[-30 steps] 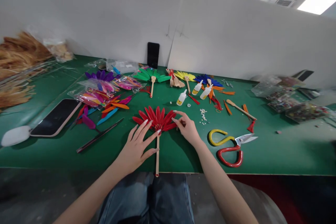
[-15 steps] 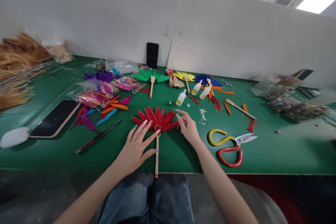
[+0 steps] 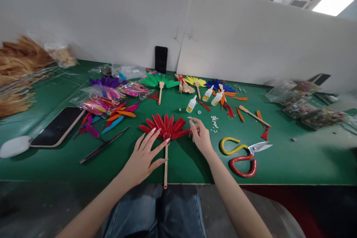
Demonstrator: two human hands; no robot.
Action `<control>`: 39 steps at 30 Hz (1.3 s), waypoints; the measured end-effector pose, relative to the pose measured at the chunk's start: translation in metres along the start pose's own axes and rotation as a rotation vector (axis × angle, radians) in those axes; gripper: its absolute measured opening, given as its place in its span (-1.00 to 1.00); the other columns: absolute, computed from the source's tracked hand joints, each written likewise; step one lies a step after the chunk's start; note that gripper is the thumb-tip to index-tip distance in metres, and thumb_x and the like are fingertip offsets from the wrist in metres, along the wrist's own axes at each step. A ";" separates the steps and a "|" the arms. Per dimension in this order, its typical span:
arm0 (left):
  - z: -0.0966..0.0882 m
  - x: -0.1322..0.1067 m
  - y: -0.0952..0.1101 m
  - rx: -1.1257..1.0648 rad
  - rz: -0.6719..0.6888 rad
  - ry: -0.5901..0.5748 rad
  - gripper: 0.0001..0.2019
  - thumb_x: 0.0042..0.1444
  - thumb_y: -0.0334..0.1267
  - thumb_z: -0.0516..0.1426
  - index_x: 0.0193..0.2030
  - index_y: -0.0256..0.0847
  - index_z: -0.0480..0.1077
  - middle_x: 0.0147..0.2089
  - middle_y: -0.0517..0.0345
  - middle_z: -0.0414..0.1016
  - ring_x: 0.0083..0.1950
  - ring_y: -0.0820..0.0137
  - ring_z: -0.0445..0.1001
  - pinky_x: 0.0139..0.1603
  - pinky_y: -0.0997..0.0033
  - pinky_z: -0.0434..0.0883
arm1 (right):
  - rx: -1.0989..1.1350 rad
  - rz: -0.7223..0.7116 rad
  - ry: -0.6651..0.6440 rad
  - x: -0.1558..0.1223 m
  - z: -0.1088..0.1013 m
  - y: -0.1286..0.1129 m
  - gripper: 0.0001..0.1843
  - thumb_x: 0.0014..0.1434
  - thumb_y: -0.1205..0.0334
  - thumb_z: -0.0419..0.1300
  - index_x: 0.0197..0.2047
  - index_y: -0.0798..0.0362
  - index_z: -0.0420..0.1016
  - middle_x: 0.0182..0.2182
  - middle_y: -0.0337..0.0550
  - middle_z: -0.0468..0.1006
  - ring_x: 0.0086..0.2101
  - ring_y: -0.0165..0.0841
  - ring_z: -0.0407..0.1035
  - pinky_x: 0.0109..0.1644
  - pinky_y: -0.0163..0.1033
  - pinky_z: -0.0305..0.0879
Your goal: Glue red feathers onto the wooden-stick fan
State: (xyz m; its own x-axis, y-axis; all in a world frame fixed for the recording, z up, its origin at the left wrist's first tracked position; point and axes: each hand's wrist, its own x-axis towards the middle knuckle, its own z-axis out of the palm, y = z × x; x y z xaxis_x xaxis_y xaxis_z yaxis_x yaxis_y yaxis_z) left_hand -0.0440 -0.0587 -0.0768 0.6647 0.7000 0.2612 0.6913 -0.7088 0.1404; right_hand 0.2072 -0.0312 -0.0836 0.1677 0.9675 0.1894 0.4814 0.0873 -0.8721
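Red feather fan [image 3: 166, 122]: lies at near edge of green table [image 3: 295, 163]. Left hand [image 3: 144, 157]: fingers spread over it, presumably for steadying. Right hand [image 3: 200, 138]: curled by outermost feather; pinch cannot be told.

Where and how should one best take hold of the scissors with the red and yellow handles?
Probably by the looped handles, the right hand coming from the left: the scissors lie flat, handles spread and nearer the hands, blades pointing right, away from them.

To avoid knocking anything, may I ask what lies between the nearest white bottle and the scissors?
In the head view, a white cap-like piece and scattered white bits lie between the bottle and the scissors.
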 end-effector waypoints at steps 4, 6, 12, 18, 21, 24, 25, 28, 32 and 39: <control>0.000 0.000 0.000 0.006 -0.004 -0.005 -0.49 0.28 0.00 -0.05 0.35 0.06 0.05 0.42 -0.03 -0.07 0.42 0.11 -0.13 0.29 -0.02 0.01 | -0.012 0.011 -0.010 -0.001 0.000 0.000 -0.53 0.28 -0.09 -0.07 0.03 0.07 0.33 -0.63 -0.33 0.37 -0.65 -0.43 0.30 -0.55 -0.38 0.18; 0.000 0.000 0.000 0.006 -0.006 -0.003 -0.49 0.28 0.00 -0.05 0.35 0.06 0.05 0.41 -0.02 -0.06 0.42 0.11 -0.13 0.29 -0.02 0.02 | -0.023 0.013 -0.010 0.000 0.000 0.000 -0.52 0.28 -0.10 -0.07 0.03 0.07 0.33 -0.64 -0.33 0.37 -0.65 -0.43 0.30 -0.55 -0.37 0.18; 0.000 0.000 0.000 -0.005 -0.007 0.005 -0.49 0.28 0.01 -0.06 0.35 0.04 0.06 0.41 -0.03 -0.05 0.41 0.11 -0.11 0.30 -0.03 0.01 | -0.027 0.044 0.006 0.000 0.000 0.001 -0.51 0.26 -0.13 -0.07 0.02 0.07 0.34 -0.65 -0.34 0.37 -0.67 -0.43 0.29 -0.55 -0.37 0.19; 0.001 0.000 0.000 -0.021 -0.014 0.014 -0.48 0.27 0.02 -0.05 0.34 0.04 0.07 0.42 0.01 -0.07 0.40 0.09 -0.08 0.29 -0.02 0.02 | -0.038 0.062 0.020 0.002 0.001 0.004 -0.51 0.26 -0.13 -0.08 -0.01 0.08 0.36 -0.64 -0.31 0.39 -0.66 -0.41 0.30 -0.54 -0.34 0.23; 0.002 0.000 -0.001 -0.027 -0.013 0.024 -0.48 0.27 0.02 -0.05 0.34 0.05 0.07 0.42 0.02 -0.08 0.40 0.09 -0.07 0.30 -0.01 0.01 | -0.041 0.100 0.003 0.006 0.001 0.008 -0.49 0.25 -0.16 -0.09 -0.08 0.07 0.42 -0.63 -0.29 0.41 -0.71 -0.42 0.26 -0.58 -0.33 0.22; 0.002 0.000 -0.001 -0.024 -0.010 0.020 -0.48 0.28 0.00 -0.05 0.35 0.04 0.05 0.42 0.01 -0.08 0.41 0.09 -0.09 0.30 0.00 0.00 | -0.056 0.141 -0.064 0.013 -0.001 0.008 -0.51 0.23 -0.16 -0.07 -0.18 0.06 0.46 -0.64 -0.30 0.40 -0.73 -0.43 0.26 -0.62 -0.33 0.19; 0.002 0.000 -0.001 -0.021 -0.009 0.018 -0.48 0.28 0.00 -0.06 0.35 0.04 0.04 0.42 0.01 -0.08 0.41 0.10 -0.10 0.30 0.00 0.00 | -0.060 0.148 -0.090 0.015 -0.002 0.007 -0.54 0.23 -0.14 -0.05 -0.20 0.05 0.47 -0.65 -0.30 0.40 -0.74 -0.43 0.26 -0.62 -0.33 0.19; 0.002 -0.001 -0.002 -0.011 -0.009 0.015 -0.48 0.28 0.00 -0.06 0.36 0.06 0.03 0.42 0.01 -0.07 0.41 0.12 -0.11 0.30 0.01 0.00 | -0.052 0.159 -0.150 0.022 -0.004 0.004 -0.63 0.19 -0.08 0.05 -0.23 0.04 0.46 -0.63 -0.31 0.44 -0.76 -0.46 0.26 -0.63 -0.35 0.18; 0.002 0.000 -0.002 -0.004 -0.009 0.016 -0.48 0.28 0.00 -0.06 0.35 0.05 0.04 0.42 -0.01 -0.06 0.41 0.10 -0.11 0.30 0.00 0.00 | -0.026 0.177 -0.197 0.029 -0.004 0.003 -0.69 0.13 -0.03 0.14 -0.36 0.07 0.44 -0.60 -0.28 0.48 -0.77 -0.48 0.26 -0.66 -0.37 0.15; 0.000 0.001 0.001 -0.002 -0.011 0.014 -0.48 0.28 0.01 -0.07 0.36 0.04 0.03 0.41 -0.03 -0.05 0.41 0.11 -0.11 0.29 -0.01 0.01 | 0.023 0.193 -0.267 0.034 -0.004 0.000 -0.63 0.09 -0.08 0.17 -0.43 0.09 0.44 -0.66 -0.32 0.40 -0.74 -0.50 0.26 -0.61 -0.38 0.16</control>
State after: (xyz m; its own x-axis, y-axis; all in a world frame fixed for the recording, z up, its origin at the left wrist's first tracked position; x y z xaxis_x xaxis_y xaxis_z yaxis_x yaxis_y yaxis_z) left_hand -0.0431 -0.0585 -0.0762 0.6533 0.7063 0.2728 0.6978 -0.7014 0.1450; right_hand 0.2167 0.0010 -0.0749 0.0213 0.9945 -0.1026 0.4424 -0.1014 -0.8911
